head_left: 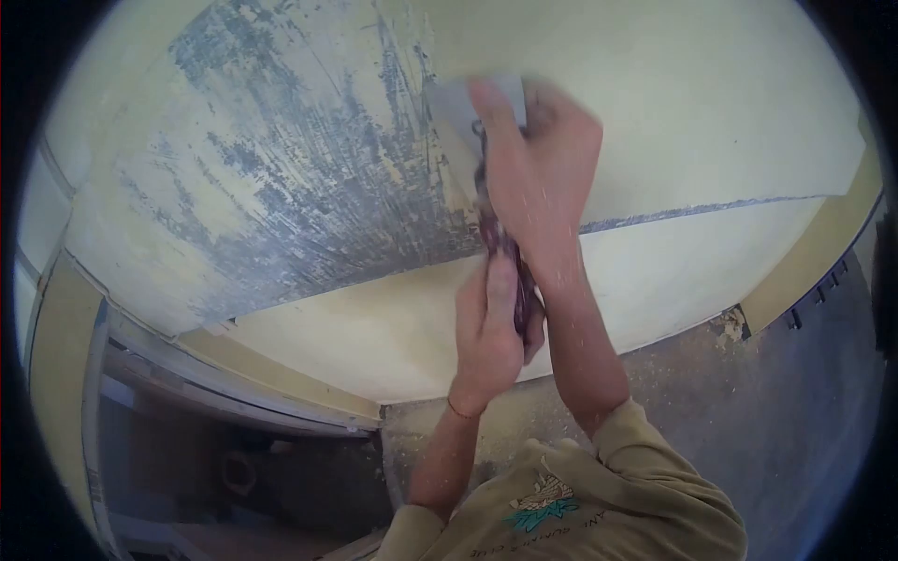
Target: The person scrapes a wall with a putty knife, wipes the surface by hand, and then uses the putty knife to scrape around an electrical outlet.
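My left hand [491, 323] is wrapped round the lower end of the dark reddish handle of a scraper [489, 224], thumb lying along it. Higher up, my right hand [547, 154] grips the same tool near its broad flat metal blade [453, 107], with the thumb over the blade; motion blurs these fingers a little. The blade lies at the wall, at the right border of a scraped patch [309, 187], where bare grey shows through streaks of pale yellow paint. To the right, the painted wall [711, 103] is still coated. Whether the blade edge touches the wall is hard to see.
A grey ragged edge [692, 213] crosses the wall below the hands, with paler wall under it. Pale flakes are scattered on the grey floor [795, 402]. At lower left is a frame [234, 397] around a dark opening. A yellowish skirting strip [809, 252] runs at right.
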The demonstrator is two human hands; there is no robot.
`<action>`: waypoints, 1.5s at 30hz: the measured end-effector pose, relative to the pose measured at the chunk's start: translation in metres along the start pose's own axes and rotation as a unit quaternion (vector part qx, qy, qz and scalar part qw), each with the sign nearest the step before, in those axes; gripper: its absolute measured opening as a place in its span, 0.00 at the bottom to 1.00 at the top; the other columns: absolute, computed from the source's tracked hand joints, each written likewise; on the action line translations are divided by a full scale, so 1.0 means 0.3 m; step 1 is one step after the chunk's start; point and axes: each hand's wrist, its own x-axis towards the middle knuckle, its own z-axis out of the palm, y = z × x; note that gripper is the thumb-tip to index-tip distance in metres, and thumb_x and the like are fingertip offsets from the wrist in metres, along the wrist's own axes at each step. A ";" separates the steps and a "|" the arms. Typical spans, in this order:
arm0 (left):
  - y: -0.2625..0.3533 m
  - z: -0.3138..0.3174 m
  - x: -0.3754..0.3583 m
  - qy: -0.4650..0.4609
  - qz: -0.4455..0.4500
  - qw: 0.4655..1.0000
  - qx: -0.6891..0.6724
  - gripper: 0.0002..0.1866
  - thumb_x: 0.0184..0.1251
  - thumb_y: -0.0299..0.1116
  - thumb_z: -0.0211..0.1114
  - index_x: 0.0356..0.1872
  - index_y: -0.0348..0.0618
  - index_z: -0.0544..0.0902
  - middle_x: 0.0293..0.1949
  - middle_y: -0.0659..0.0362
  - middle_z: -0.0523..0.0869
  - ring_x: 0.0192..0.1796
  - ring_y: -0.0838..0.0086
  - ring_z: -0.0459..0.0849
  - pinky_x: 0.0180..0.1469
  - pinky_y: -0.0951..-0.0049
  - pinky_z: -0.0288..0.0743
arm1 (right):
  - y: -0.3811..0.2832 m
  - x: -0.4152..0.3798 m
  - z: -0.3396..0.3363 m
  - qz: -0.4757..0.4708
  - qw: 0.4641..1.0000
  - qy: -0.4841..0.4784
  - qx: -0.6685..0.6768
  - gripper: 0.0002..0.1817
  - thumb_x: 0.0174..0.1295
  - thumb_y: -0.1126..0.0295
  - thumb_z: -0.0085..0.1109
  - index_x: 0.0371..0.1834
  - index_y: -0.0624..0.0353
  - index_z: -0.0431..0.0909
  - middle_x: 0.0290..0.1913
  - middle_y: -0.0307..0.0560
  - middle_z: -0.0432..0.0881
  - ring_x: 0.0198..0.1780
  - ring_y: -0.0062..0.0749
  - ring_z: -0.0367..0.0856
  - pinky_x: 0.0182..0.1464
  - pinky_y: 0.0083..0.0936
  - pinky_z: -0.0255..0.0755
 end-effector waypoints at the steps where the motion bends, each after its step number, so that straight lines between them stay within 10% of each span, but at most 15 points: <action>1: -0.049 -0.018 -0.032 -0.031 -0.021 0.999 -0.005 0.21 0.82 0.47 0.42 0.35 0.41 0.70 0.16 0.65 0.72 0.12 0.84 0.66 0.12 0.81 0.57 | 0.045 -0.038 -0.028 0.004 1.000 -0.005 0.009 0.14 0.61 0.72 0.65 0.21 0.69 0.74 0.18 0.42 0.74 0.22 0.18 0.65 0.24 0.25 0.62; 8: -0.275 -0.030 -0.206 0.010 -0.103 0.994 -0.035 0.20 0.83 0.46 0.40 0.37 0.40 0.70 0.16 0.63 0.72 0.12 0.83 0.65 0.13 0.79 0.57 | 0.170 -0.271 -0.164 0.271 0.959 -0.029 0.073 0.16 0.65 0.71 0.65 0.21 0.64 0.72 0.16 0.36 0.72 0.19 0.13 0.68 0.20 0.20 0.60; 45: -0.224 0.059 -0.144 0.027 -0.069 0.997 -0.024 0.23 0.83 0.48 0.40 0.36 0.38 0.71 0.16 0.63 0.72 0.12 0.81 0.65 0.12 0.78 0.58 | 0.166 -0.153 -0.138 0.085 0.991 -0.026 -0.105 0.24 0.57 0.68 0.70 0.12 0.65 0.65 0.10 0.43 0.62 0.17 0.23 0.55 0.20 0.32 0.53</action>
